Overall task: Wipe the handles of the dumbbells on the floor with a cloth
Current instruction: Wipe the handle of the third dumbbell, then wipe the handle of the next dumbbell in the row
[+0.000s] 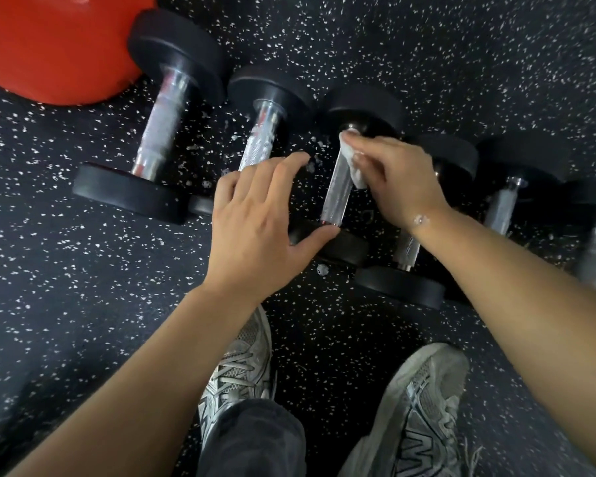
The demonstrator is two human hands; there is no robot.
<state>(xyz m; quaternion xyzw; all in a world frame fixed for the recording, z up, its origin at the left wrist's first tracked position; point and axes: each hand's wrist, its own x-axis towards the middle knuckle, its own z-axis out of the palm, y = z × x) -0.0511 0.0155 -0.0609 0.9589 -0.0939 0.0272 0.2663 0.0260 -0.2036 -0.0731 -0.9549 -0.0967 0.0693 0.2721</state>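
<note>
Several black dumbbells with chrome handles lie in a row on the speckled floor. My right hand holds a small white cloth against the upper part of the third dumbbell's handle. My left hand hovers with fingers spread beside that dumbbell, its thumb resting on the near black weight. The biggest dumbbell lies at the far left, and a second dumbbell is partly hidden behind my left hand. More dumbbells lie to the right, partly covered by my right forearm.
A large red rounded object sits at the top left, touching the biggest dumbbell. My two grey sneakers stand on the black speckled rubber floor just below the row. Small white crumbs lie between the handles.
</note>
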